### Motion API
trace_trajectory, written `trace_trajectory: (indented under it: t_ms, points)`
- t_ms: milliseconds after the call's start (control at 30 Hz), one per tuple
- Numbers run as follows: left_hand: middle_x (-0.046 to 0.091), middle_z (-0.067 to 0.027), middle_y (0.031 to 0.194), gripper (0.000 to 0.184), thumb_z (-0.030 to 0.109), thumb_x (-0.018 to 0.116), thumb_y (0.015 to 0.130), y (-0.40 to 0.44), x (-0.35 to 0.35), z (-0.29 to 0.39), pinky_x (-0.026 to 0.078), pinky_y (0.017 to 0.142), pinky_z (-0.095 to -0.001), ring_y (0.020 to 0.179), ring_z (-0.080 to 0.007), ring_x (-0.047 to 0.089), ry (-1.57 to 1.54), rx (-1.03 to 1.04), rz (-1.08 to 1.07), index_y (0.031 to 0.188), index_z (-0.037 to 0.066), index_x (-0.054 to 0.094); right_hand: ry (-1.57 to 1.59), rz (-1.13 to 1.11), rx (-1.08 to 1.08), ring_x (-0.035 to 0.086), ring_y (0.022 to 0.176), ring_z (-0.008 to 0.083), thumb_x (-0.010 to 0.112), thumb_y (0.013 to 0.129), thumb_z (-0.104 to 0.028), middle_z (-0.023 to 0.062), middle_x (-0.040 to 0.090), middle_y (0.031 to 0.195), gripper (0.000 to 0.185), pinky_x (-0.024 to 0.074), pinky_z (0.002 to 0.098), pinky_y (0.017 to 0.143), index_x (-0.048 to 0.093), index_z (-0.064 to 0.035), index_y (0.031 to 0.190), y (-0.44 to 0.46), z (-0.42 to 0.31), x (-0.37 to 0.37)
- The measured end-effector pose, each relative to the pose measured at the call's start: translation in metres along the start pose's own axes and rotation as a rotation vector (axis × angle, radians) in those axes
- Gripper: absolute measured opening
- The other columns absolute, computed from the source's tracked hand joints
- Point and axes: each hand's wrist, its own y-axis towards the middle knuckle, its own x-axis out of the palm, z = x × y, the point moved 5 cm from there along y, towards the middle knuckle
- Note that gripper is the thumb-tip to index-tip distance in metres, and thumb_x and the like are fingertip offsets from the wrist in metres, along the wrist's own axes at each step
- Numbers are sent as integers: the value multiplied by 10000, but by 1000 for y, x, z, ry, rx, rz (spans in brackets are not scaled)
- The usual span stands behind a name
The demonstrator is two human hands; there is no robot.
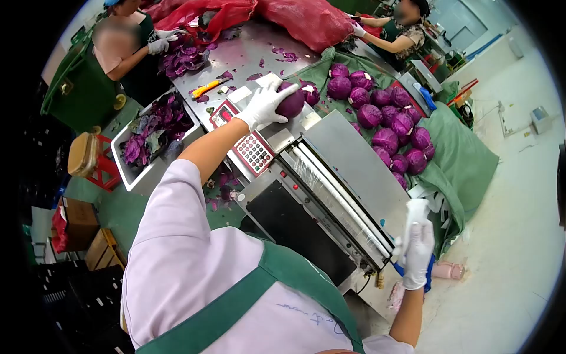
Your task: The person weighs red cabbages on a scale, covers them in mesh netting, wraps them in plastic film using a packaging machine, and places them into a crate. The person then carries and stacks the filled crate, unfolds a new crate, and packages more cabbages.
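My left hand, in a white glove, is closed around a red cabbage above the weighing scale with its keypad and red display. Another red cabbage lies just behind it. My right hand, also gloved, is at the right end of the film wrapping machine. Its fingers are closed on a white object, blurred, whose kind I cannot make out. Clear film stretches along the machine's rollers.
Red cabbages are heaped on a green cloth. A white bin of trimmed leaves stands left, near a yellow-handled knife. Two co-workers stand across the steel table, by red mesh sacks. A pink bottle lies right.
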Motion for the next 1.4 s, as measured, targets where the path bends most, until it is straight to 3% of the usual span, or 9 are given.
trace_trajectory:
  t_ms: [233,333,633,767,833,1100,1133,1200,1400]
  points:
    - [458,-225,1321,803,301,789,693,-14,-18,21,387,1028,-482,1217,-430,447,-21,-26,320,1401,169,435,240,-403,84,654,730,178,533,985,-198,124,604,915,235,576,286,594,469,16,1057,3,-16,99]
    - [582,-135,1163,481,283,679,877,-44,-50,110,462,935,-344,1109,-218,566,-1202,-99,123,1277,62,529,50,-451,75,634,634,145,562,967,-179,110,636,808,215,525,250,528,510,24,1013,9,-25,131]
    - [640,-25,929,236,141,607,915,-126,-65,167,509,759,-255,814,-92,615,-1617,-497,153,1112,12,616,-65,-1032,324,662,951,199,489,1002,-245,181,661,1055,401,522,281,809,530,83,1230,-24,-57,171]
    - [618,-72,976,142,140,627,914,-145,-58,155,508,735,-249,795,-128,618,-1779,-548,205,955,15,574,712,-1266,-12,670,932,255,452,1001,-402,205,669,1054,521,502,344,904,592,53,1212,16,-43,141]
    - [630,-68,891,146,141,642,914,-150,-66,174,482,723,-223,797,-130,608,-1905,-387,165,960,13,589,23,-546,-136,631,1020,221,485,1000,-335,176,633,1165,461,475,335,948,566,39,1258,33,-27,149]
    - [577,-116,1023,123,56,667,847,-147,-89,168,454,855,-323,961,-206,568,-997,-75,799,919,6,581,348,-366,-203,534,985,126,607,951,-184,42,575,1108,240,422,265,893,596,13,1086,6,4,228]
    - [603,-56,895,138,130,605,931,-142,-72,161,468,771,-290,856,-122,564,-1634,-284,645,936,16,528,284,-284,-263,541,957,120,608,949,-170,42,584,1065,199,428,264,884,593,8,1036,9,1,228]
    - [589,-34,848,176,200,536,987,-136,-75,141,473,709,-250,789,-71,548,-1660,-312,601,965,25,536,382,-219,-238,558,917,119,579,966,-162,41,590,975,152,445,276,862,592,-12,947,21,-3,234]
    - [658,-32,968,310,173,670,888,-165,0,105,486,832,-255,922,-94,603,-1723,-444,-824,1152,22,612,568,-340,257,637,903,252,508,978,-277,118,630,989,256,523,427,838,556,-26,1000,86,-29,245]
